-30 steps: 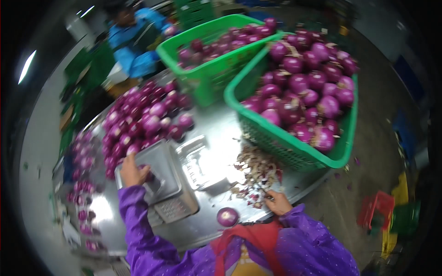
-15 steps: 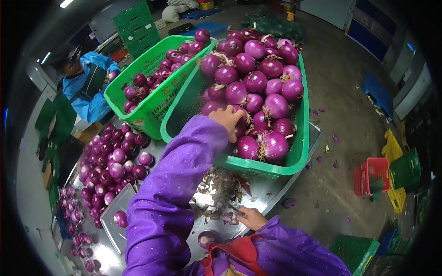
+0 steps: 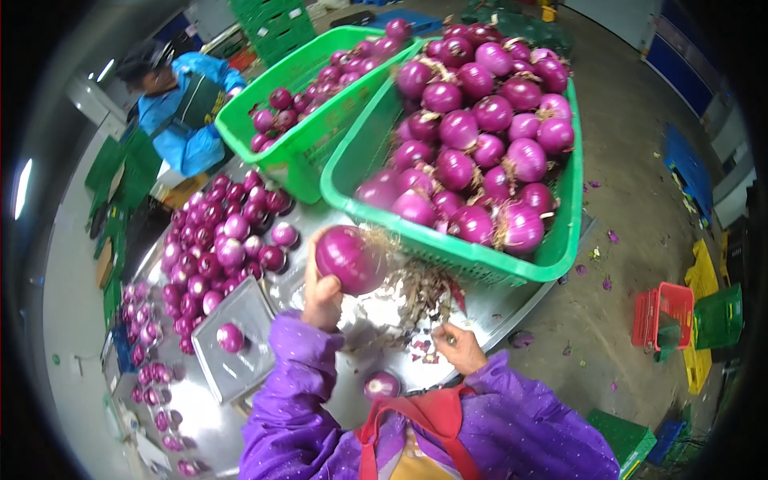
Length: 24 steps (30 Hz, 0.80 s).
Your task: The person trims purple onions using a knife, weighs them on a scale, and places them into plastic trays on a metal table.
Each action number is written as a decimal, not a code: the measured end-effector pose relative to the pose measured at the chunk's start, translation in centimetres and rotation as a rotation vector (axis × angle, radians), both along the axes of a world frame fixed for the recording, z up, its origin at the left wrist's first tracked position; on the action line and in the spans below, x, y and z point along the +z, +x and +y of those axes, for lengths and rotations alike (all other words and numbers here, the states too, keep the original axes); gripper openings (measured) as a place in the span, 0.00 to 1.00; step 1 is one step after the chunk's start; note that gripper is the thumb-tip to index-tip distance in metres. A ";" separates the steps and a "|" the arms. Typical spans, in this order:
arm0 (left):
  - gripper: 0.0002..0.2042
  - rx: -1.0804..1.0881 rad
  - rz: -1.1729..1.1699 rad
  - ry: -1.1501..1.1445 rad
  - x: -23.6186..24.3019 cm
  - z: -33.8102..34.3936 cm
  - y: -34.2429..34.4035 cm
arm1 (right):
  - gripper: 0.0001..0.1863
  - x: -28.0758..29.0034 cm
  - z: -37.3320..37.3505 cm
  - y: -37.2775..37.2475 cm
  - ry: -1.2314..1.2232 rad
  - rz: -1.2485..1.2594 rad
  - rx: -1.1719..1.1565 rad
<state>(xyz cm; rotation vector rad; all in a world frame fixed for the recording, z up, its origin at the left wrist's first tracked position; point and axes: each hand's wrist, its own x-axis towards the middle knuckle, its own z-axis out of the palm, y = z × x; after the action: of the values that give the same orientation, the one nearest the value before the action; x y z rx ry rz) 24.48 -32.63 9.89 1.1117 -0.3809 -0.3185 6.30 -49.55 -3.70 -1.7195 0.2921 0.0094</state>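
Observation:
My left hand (image 3: pixel 320 292) grips a large red onion (image 3: pixel 349 259) with loose roots, raised in front of the nearer green basket (image 3: pixel 570 192) heaped with unpeeled red onions. My right hand (image 3: pixel 460 344) is closed on a small knife (image 3: pixel 446 337) beside papery peelings (image 3: pixel 420 292) on the steel table (image 3: pixel 352 344). One onion (image 3: pixel 382 385) lies just below, near my body; another (image 3: pixel 230 338) sits on a metal lid (image 3: pixel 212 364) to the left. A pile of smoother, shiny onions (image 3: pixel 210 256) lies further left.
A second green basket (image 3: pixel 280 168) with onions stands behind. A co-worker in blue (image 3: pixel 184 136) is at the upper left, near stacked green crates (image 3: pixel 272 32). Red (image 3: pixel 662 312) and yellow crates (image 3: pixel 700 267) and a blue board (image 3: pixel 688 172) lie on the floor at right.
My left hand moved from the metal lid into the nearer basket, then came back toward me with a large onion. My right hand stays low at the peelings. The view has shifted.

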 end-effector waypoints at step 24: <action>0.40 0.009 0.138 0.197 -4.4 1.7 -8.6 | 0.12 10.0 0.9 5.4 -0.573 -0.179 0.280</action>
<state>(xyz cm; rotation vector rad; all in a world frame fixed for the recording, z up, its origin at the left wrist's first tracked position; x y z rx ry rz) 15.86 -30.95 5.48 1.2751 -0.2251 -0.4292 11.75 -48.67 6.27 -2.3017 -0.0949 -0.0254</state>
